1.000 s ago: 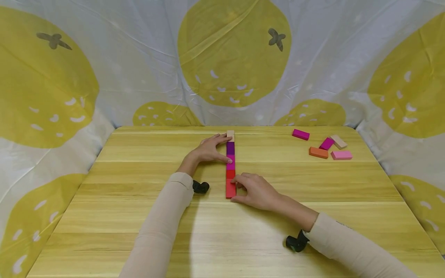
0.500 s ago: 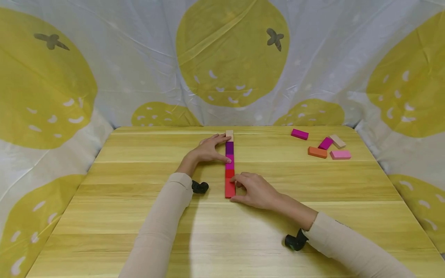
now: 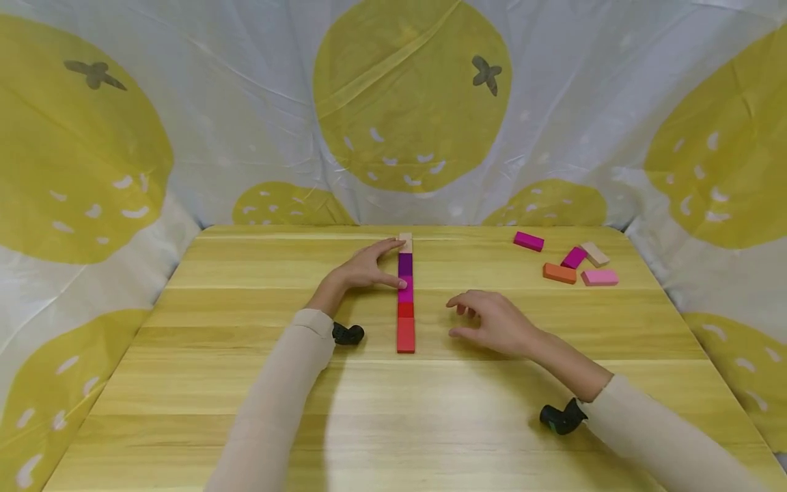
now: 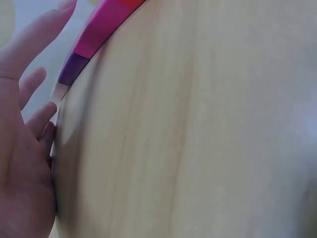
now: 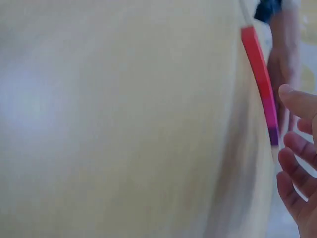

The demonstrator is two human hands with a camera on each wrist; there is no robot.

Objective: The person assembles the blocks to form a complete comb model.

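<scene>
A straight row of small wooden blocks runs front to back across the table: a plain wood block (image 3: 406, 244) at the far end, then a purple block (image 3: 405, 264), a magenta block (image 3: 406, 292), a red block (image 3: 406, 310) and a lighter red block (image 3: 406, 335) at the near end. My left hand (image 3: 367, 266) spans the far part from the left, its thumb at the magenta block and outstretched fingers at the plain one. To the right of the row, apart from it, my right hand (image 3: 494, 322) hovers with loosely bent fingers and holds nothing.
Loose blocks lie at the table's back right: a magenta one (image 3: 529, 241), another magenta one (image 3: 574, 257), a plain wood one (image 3: 594, 254), an orange one (image 3: 559, 273) and a pink one (image 3: 600, 277). A patterned cloth (image 3: 258, 137) hangs behind the wooden table (image 3: 246, 321).
My right hand has let go of the lighter red block at the near end and moved right, away from the row. The left hand has stayed in about the same place.
</scene>
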